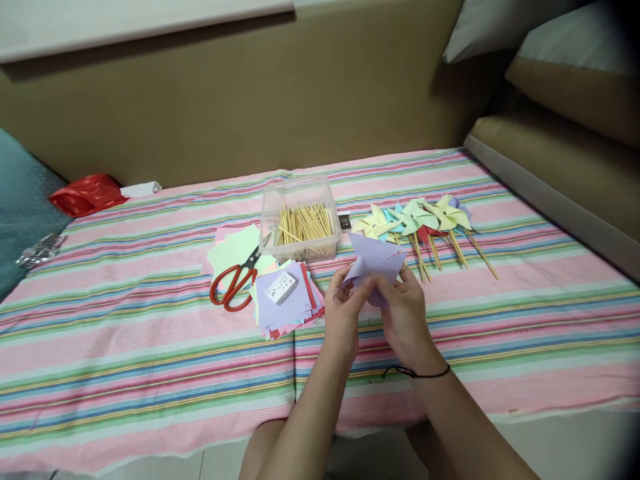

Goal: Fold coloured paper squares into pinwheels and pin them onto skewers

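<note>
Between my hands is a purple sheet of paper, cut at its corners and partly curled over on the left. My left hand pinches the paper's left and lower part with fingers closed. Closed on its lower right is my right hand, the thumb pressed near the middle. Just left of my hands lies a stack of coloured paper squares with a small white box on top. Red-handled scissors rest beside it on pale green paper.
A clear plastic box of wooden sticks stands behind the stack. Finished paper pinwheels on sticks lie at the right, near a small dark item. A red plastic bag sits far left on the striped cloth. Cushions border the right.
</note>
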Available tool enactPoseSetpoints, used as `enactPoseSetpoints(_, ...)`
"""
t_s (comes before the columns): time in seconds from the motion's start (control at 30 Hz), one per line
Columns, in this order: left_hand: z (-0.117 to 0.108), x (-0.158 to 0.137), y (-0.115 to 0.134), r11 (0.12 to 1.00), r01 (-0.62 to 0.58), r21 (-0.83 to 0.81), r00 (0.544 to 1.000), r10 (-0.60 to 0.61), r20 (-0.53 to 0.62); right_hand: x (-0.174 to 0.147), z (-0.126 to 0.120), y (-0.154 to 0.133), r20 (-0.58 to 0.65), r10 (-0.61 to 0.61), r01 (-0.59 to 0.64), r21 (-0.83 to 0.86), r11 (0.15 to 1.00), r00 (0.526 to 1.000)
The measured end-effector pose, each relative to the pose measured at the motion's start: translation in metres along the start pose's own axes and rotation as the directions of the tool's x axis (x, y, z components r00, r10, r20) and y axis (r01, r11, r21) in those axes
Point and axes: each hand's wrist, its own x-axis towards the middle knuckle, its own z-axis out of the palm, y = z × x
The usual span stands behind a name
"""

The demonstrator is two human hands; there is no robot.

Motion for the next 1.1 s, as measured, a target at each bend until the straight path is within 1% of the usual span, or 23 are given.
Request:
enactPoseSetpoints(0.1, 0.002, 0.0, -0.001, 0.999, 0.006, -0.033, 0.993, -0.01, -0.115, -0.005, 0.004, 0.005, -0.011, -0.05, 0.05, -0.021, 0.999, 0.999)
enactPoseSetpoints(0.17, 0.003, 0.001, 0.0, 0.998, 0.006, -0.069, 0.987, -0.017, -0.159, -0.007, 0.006, 0.009, 0.0, -0.081, 0.081, -0.02, 0.997, 0.997)
enactPoseSetpoints(0.27, 0.003, 0.002, 0.002, 0.994, 0.002, -0.113, 0.986, -0.021, -0.166, -0.009, 0.007, 0.012, -0.005, -0.106, 0.106, 0.01, 0.994, 0.994)
enactPoseSetpoints(0.37, 0.002, 0.003, 0.003, 0.994, 0.008, -0.106, 0.985, -0.026, -0.17, -0.01, 0.006, 0.011, -0.009, -0.104, 0.104, 0.026, 0.994, 0.995)
enactPoseSetpoints(0.53, -0.006, 0.007, 0.007, 0.999, -0.002, -0.032, 0.977, -0.005, -0.215, -0.005, 0.003, 0.004, 0.082, -0.034, 0.04, -0.065, 0.997, 0.996)
enactPoseSetpoints(0.73, -0.021, 0.012, 0.015, 0.986, -0.024, 0.168, 0.988, 0.049, -0.149, 0.004, -0.005, -0.003, 0.172, -0.016, 0.047, -0.175, 0.983, 0.985)
enactPoseSetpoints(0.9, -0.027, 0.014, 0.021, 0.916, -0.054, 0.397, 0.991, 0.098, -0.091, 0.006, -0.009, -0.003, 0.159, -0.026, 0.067, -0.254, 0.965, 0.987)
enactPoseSetpoints(0.97, -0.027, 0.015, 0.022, 0.911, -0.051, 0.408, 0.995, 0.083, -0.06, 0.006, -0.009, -0.002, 0.143, -0.023, 0.06, -0.266, 0.962, 0.99)
enactPoseSetpoints(1.03, -0.026, 0.016, 0.022, 0.931, -0.037, 0.364, 0.998, 0.054, -0.037, 0.005, -0.007, -0.002, 0.119, -0.015, 0.044, -0.249, 0.967, 0.993)
enactPoseSetpoints(1.1, -0.024, 0.016, 0.021, 0.953, -0.029, 0.3, 0.998, 0.042, -0.038, 0.004, -0.006, -0.001, 0.082, -0.012, 0.03, -0.217, 0.976, 0.997)
